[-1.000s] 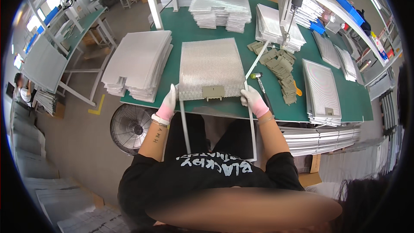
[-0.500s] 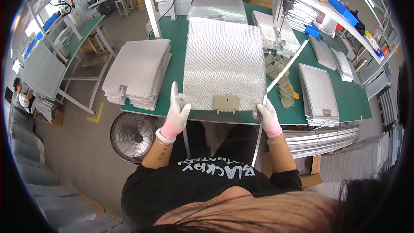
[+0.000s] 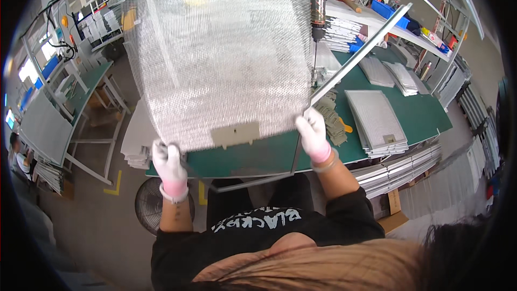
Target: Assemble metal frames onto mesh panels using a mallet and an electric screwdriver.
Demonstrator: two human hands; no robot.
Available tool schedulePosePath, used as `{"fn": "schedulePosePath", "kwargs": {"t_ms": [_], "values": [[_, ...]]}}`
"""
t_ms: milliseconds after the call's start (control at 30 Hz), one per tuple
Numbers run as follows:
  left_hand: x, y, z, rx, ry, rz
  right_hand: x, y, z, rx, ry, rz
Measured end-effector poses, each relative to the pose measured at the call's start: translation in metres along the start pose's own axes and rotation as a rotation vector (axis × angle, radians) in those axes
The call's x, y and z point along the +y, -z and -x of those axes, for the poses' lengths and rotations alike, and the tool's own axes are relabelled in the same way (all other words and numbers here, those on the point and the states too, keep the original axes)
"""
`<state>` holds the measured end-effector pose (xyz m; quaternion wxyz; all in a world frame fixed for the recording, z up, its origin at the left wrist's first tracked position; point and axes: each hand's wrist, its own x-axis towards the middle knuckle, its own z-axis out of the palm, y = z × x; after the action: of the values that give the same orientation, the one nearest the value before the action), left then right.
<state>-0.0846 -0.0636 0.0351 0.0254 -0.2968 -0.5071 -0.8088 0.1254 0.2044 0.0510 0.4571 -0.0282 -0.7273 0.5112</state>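
Note:
A large silvery mesh sheet (image 3: 226,75) is raised in front of me, tilted, its near edge toward my body. My left hand (image 3: 171,166), in a white glove with a pink cuff, pinches its near left corner. At the near right corner my gloved right hand (image 3: 313,133) is closed on the mesh and on a bent metal frame strip (image 3: 361,58). One length of the strip points up to the right; the rest hangs below my right hand and runs left beneath the sheet, its left end blurred. A beige plate (image 3: 235,133) sits at the middle of the near edge.
Behind the right hand, beige plates (image 3: 335,125) lie piled on the green table (image 3: 377,81). Framed mesh panels (image 3: 375,118) are stacked at right, and pale sheets (image 3: 135,143) at left. A power screwdriver (image 3: 318,5) hangs overhead. A fan (image 3: 153,202) stands on the floor.
The mesh sheet has risen off the table toward me, with the frame strip. My left hand, earlier with fingers extended beside the corner, has moved left and closed on it.

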Motion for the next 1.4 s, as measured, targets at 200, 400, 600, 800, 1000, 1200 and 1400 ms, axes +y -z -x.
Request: {"fn": "schedulePosePath", "kwargs": {"t_ms": [200,400,600,800,1000,1200,1400], "values": [[-0.017,-0.046,-0.062,-0.194,-0.416,-0.140,-0.009,-0.007,-0.046,0.230,0.022,-0.167],[-0.065,-0.057,-0.067,-0.284,-0.063,-0.046,0.055,0.009,-0.020,0.289,0.055,0.115],[-0.084,-0.055,-0.061,-0.265,-0.033,-0.018,0.052,0.014,-0.014,0.297,-0.014,0.242],[-0.142,-0.019,-0.007,-0.354,0.203,-0.397,0.121,0.014,0.052,0.131,-0.158,0.306],[-0.114,-0.009,-0.028,-0.580,0.191,-0.069,0.082,0.027,0.034,0.007,-0.188,-0.026],[-0.069,-0.039,-0.085,-0.489,0.155,0.034,0.044,0.034,-0.026,0.159,-0.151,0.033],[-0.101,-0.028,-0.031,-0.365,0.084,-0.006,0.061,0.015,0.010,0.193,-0.138,0.102]]}}
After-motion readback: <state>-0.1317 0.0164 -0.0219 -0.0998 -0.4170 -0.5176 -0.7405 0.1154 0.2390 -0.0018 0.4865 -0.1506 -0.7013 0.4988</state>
